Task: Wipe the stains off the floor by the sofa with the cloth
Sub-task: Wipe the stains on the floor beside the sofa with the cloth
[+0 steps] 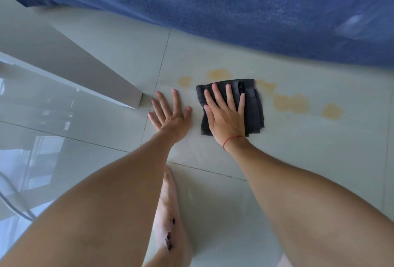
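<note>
1. We press our right hand (226, 115) flat, fingers spread wide, on a folded dark grey cloth (251, 104) that lies on the pale glossy tiled floor (277, 160); nothing is gripped, the palm simply pins the fabric down.
2. Our left hand (170, 113) rests just beside it, also flat and splayed, bare on the tile and holding nothing; we judge it a brace for our weight.
3. The yellowish patchy stains (291, 103) run in a loose line past the fingertips and off to the little-finger side of the right hand, between the cloth and the blue fabric sofa (234, 10) beyond.
4. Two patches sit just ahead of the fingertips, one touching the cloth's far edge; the larger blotches lie farther out on the right, clear of the cloth.
5. The line's long axis runs across us, roughly along the sofa's edge, so we judge that the coming stroke calls for a sideways sweep rightward.
6. The right hand is the nearer one and already carries the cloth.
7. A grey angled panel (85, 70) lies beyond the left hand, away from the stains.
</note>
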The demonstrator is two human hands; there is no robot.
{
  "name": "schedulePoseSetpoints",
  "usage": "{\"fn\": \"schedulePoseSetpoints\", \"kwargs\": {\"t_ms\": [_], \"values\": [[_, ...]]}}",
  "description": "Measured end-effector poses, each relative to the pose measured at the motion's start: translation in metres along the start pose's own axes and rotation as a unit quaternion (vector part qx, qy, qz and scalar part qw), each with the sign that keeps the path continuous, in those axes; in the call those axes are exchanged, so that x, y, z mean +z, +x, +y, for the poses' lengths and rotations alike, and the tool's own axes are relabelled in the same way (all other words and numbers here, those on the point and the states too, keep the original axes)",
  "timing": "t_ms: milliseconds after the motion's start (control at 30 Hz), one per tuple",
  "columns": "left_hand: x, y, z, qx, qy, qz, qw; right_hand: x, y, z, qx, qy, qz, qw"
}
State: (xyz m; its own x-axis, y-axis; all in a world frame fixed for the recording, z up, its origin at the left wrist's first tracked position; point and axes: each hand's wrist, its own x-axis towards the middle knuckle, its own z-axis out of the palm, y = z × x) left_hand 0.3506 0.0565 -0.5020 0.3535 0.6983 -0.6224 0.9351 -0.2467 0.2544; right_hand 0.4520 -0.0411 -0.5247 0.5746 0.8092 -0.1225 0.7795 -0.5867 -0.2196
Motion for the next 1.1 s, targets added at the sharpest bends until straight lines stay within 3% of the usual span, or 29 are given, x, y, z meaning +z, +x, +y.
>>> {"fn": "schedulePoseSetpoints", "kwargs": {"t_ms": [200, 300, 467, 667, 1100], "values": [[-0.009, -0.004, -0.004, 0.012, 0.029, 0.003, 0.999, -0.005, -0.043, 0.018, -0.055, -0.004, -0.019, 0.998], [-0.016, -0.006, -0.016, 0.037, 0.038, 0.041, 0.998, -0.014, -0.05, 0.045, -0.019, -0.002, -0.034, 0.999], [-0.014, 0.007, -0.03, 0.007, 0.037, 0.044, 0.998, -0.022, -0.022, 0.071, 0.087, 0.019, -0.039, 0.995], [-0.018, 0.009, -0.031, 0.011, 0.032, 0.017, 0.999, -0.017, 0.018, 0.046, 0.1, -0.001, -0.01, 0.995], [-0.021, 0.01, -0.034, 0.018, 0.019, -0.001, 1.0, -0.007, 0.058, -0.036, -0.022, 0.022, -0.032, 0.999]]}}
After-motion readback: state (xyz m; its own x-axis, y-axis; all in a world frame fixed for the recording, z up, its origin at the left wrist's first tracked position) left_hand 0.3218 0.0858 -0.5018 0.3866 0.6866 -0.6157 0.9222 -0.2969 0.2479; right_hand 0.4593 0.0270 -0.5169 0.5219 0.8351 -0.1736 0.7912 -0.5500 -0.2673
